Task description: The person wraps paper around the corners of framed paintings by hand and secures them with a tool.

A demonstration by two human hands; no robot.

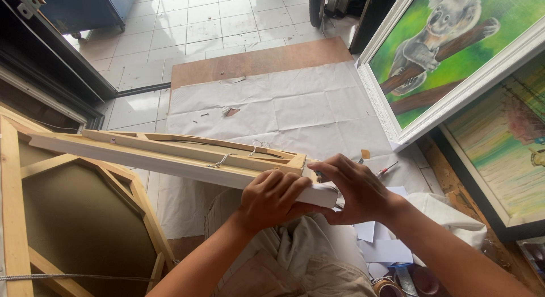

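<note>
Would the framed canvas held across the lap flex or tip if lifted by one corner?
Probably stiff: the framed canvas has wooden bars and corner braces. Likely light for its size. Long overhang past the left hand and right hand suggests it would swing down.

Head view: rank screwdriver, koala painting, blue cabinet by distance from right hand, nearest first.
From the right hand:
1. Screwdriver, on the white paper just right of the hand.
2. Koala painting, white-framed, leaning at upper right.
3. Blue cabinet, far top left on the tiled floor.
</note>
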